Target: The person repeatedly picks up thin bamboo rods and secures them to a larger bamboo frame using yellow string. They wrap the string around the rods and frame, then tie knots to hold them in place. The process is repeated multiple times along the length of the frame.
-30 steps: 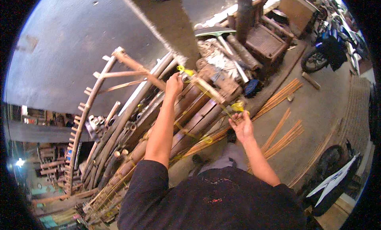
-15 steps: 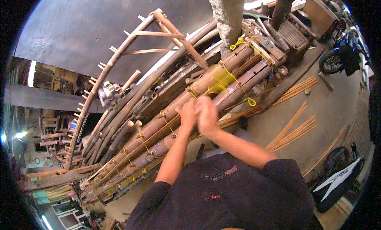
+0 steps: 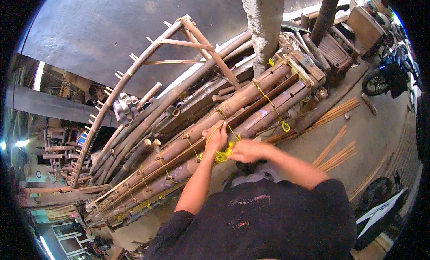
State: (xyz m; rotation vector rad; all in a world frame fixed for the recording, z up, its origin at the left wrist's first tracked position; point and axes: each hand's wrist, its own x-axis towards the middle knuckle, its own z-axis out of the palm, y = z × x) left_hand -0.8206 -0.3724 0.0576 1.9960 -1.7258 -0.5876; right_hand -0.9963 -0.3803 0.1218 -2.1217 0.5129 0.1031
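Two thick brown bamboo poles run diagonally side by side, an upper pole (image 3: 244,98) and a lower pole (image 3: 271,110), with yellow cord crossing between them at intervals. My left hand (image 3: 217,137) is closed on the cord between the poles, and a loop hangs over its wrist side. A loose tangle of yellow cord (image 3: 222,154) dangles below it, in front of the lower pole. To the right, my right hand (image 3: 247,151), a little blurred, is closed at the edge of that tangle and grips it. Small pegs stick out of the upper pole where the cord passes.
A concrete post (image 3: 263,33) rises behind the poles. Beyond them stand a pegged bamboo frame (image 3: 125,76) and stacked poles. Bamboo strips (image 3: 336,150) lie on the floor at right, near a motorcycle (image 3: 385,78). A wooden block (image 3: 309,65) sits at the poles' far end.
My hands, close together above the poles before, are now apart: the right has moved down and right. The yellow cord, a blur beyond my hands earlier, now hangs bunched between them.
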